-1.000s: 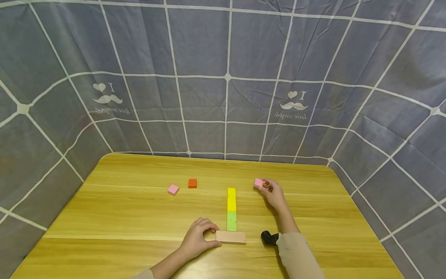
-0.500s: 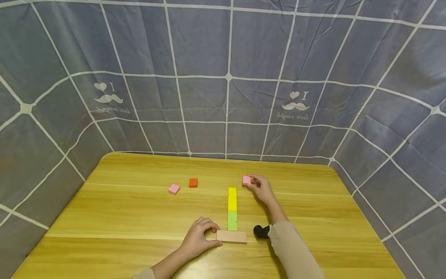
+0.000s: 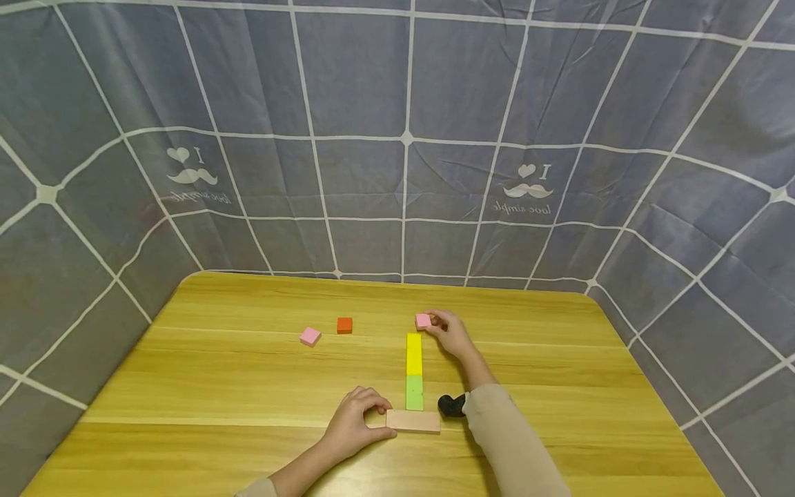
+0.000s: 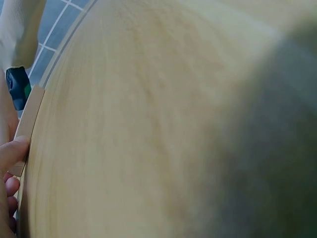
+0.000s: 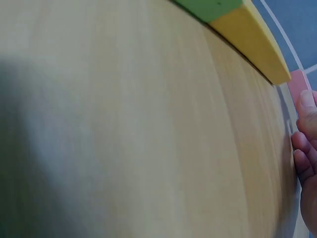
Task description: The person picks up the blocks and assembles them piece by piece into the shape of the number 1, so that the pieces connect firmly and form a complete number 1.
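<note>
Just beyond the far end of the yellow block (image 3: 414, 354), the right hand (image 3: 451, 333) is holding a pink block (image 3: 423, 321) in a narrow pinch, thumb and fingers gripping its right side. Whether pink and yellow are touching, or the pink one is resting on the desk (image 3: 248, 400), cannot tell. At the near side, the left hand (image 3: 352, 428) is pinching the left end of the plain wooden block (image 3: 413, 421), palm standing off it. The green block (image 3: 414, 393) is lying end to end with the yellow, its near end meeting the plain one's long side.

Handling, by judgement: pink block probably behaving as light, stiff wood, unlikely to be crushing or breaking; smooth faces may be slipping a little under dry fingertips. Opposite side faces are offering the best hold, leaving the end toward the yellow free. The plain one is likely handling the same way.

Containers: none showing. The loose red block (image 3: 344, 325) and second pink block (image 3: 310, 337) are lying directly on the desk, leftward, apart from each other.
</note>
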### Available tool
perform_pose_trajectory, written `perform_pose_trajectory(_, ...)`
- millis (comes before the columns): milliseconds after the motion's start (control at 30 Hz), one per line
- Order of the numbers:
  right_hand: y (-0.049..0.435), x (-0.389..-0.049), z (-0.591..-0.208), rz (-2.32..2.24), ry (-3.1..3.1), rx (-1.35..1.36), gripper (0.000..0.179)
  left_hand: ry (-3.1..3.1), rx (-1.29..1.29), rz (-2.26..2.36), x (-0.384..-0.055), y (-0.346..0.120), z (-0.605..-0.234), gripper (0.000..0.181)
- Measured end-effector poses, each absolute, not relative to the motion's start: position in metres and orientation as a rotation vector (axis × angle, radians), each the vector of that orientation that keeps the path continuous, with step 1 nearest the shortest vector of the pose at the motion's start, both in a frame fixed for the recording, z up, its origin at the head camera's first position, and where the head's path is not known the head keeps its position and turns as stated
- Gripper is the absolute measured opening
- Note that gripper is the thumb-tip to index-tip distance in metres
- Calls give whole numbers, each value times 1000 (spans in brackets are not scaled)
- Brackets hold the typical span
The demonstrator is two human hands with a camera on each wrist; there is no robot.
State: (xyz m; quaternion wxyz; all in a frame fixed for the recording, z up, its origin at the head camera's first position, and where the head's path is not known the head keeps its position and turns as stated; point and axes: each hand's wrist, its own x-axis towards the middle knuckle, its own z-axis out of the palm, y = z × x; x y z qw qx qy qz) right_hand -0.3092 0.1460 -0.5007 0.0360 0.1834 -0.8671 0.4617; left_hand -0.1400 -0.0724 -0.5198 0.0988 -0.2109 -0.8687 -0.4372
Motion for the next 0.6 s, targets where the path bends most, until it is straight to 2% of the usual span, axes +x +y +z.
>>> perform_pose_trajectory(600, 143, -314, -503, 1331, -2729, 730, 29, -2585, -616, -1293, -139, -71, -518, 30)
